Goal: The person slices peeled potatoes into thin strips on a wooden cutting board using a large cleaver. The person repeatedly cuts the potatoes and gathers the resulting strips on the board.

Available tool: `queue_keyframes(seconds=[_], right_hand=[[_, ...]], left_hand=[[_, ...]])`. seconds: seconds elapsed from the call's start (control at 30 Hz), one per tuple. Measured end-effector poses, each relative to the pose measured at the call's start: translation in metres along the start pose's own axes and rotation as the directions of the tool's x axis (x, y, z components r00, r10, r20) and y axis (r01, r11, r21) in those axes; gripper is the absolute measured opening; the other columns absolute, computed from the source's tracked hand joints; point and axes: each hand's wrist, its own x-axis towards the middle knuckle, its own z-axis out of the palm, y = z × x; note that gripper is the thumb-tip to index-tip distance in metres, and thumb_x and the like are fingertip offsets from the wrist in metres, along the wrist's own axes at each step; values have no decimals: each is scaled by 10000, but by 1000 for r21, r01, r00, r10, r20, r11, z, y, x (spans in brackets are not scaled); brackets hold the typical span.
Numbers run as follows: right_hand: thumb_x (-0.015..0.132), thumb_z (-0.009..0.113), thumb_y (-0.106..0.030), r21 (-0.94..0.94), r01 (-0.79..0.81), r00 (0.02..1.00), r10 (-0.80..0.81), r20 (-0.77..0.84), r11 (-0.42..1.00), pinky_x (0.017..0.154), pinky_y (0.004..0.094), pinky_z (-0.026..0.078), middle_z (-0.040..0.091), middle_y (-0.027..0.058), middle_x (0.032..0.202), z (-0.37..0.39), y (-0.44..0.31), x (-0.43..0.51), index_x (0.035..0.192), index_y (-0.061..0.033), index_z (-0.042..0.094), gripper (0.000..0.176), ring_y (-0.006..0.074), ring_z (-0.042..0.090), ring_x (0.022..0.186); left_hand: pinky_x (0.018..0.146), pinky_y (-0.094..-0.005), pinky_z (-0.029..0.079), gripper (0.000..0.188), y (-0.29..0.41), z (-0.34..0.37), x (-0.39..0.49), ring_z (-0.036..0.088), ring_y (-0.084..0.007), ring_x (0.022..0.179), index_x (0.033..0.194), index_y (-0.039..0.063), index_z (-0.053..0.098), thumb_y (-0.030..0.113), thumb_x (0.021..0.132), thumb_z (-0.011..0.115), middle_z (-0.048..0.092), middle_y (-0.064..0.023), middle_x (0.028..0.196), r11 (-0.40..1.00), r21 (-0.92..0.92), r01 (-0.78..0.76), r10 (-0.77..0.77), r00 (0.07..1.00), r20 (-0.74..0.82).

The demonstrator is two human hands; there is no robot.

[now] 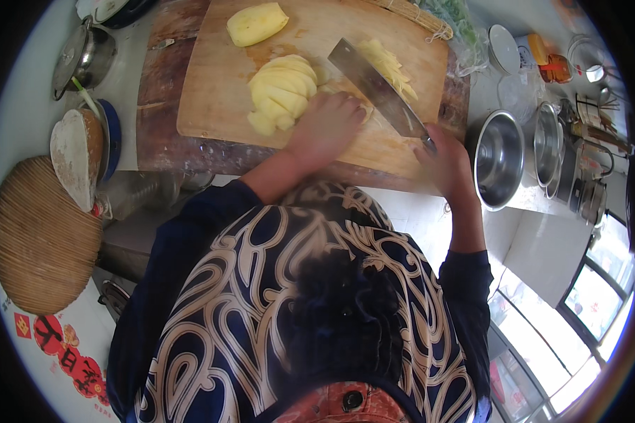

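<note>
My right hand (447, 156) grips the handle of a Chinese cleaver (378, 87). The broad blade slants up and left over the wooden cutting board (222, 106). Fingers bent, my left hand (328, 119) presses on the board with a few pale potato slices under its fingertips, mostly hidden. Against that hand's left side lies a fanned pile of potato slices (283, 92). Potato shreds (386, 66) are heaped just beyond the blade. A whole peeled potato (257, 24) sits near the board's far left.
Stainless steel bowls (500, 158) stand right of the board. A straw bundle (418, 18) and bagged greens (444, 26) lie at its far right. Leftward are a lidded steel pot (84, 55), a gourd ladle (76, 153) and a round woven lid (45, 238).
</note>
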Motion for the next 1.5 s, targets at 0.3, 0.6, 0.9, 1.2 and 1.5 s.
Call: queue_keyframes(seconds=[0.3, 0.6, 0.9, 1.2, 1.5], right_hand=[[875, 584, -68, -24, 224, 972, -222, 84, 974, 790, 489, 504, 625, 210, 1010, 17, -10, 17, 1132, -54, 569, 258, 420, 616, 950], [924, 574, -81, -120, 233, 968, -218, 127, 965, 805, 502, 499, 630, 226, 1062, 14, -6, 27, 1226, -19, 538, 310, 439, 618, 953], [933, 559, -71, -137, 253, 965, -239, 108, 958, 765, 513, 511, 623, 212, 1023, 16, -12, 24, 1178, -31, 540, 250, 418, 639, 918], [936, 556, -75, -141, 236, 969, -222, 105, 962, 733, 506, 507, 606, 195, 1022, 15, -23, 11, 1158, -43, 542, 225, 417, 628, 872], [937, 549, -71, -102, 201, 970, -183, 161, 974, 761, 507, 483, 605, 224, 1022, -1, -29, 6, 1154, -24, 518, 224, 442, 602, 922]], left_hand=[[907, -402, 466, 491, 15, -9, -5, 544, -268, 1146, 1259, 101, 632, 176, 778, 701, 611, -40, 1299, 980, 52, 191, -195, 977, 91], [909, -395, 468, 467, 11, 4, 6, 546, -277, 1120, 1253, 106, 639, 162, 792, 689, 618, -43, 1274, 992, 73, 105, -105, 995, -4], [879, -402, 457, 426, 6, 3, 5, 567, -281, 1054, 1168, 93, 668, 91, 742, 644, 628, -67, 1146, 987, -94, 129, -133, 990, -41], [861, -380, 452, 309, 2, 1, 11, 571, -250, 1004, 1036, 100, 684, 65, 734, 631, 638, -28, 1083, 995, -44, 94, -98, 992, -77], [872, -367, 461, 346, -4, 7, 9, 582, -222, 1029, 1073, 104, 702, 72, 732, 654, 654, -9, 1116, 999, -42, 35, -41, 989, -145]])
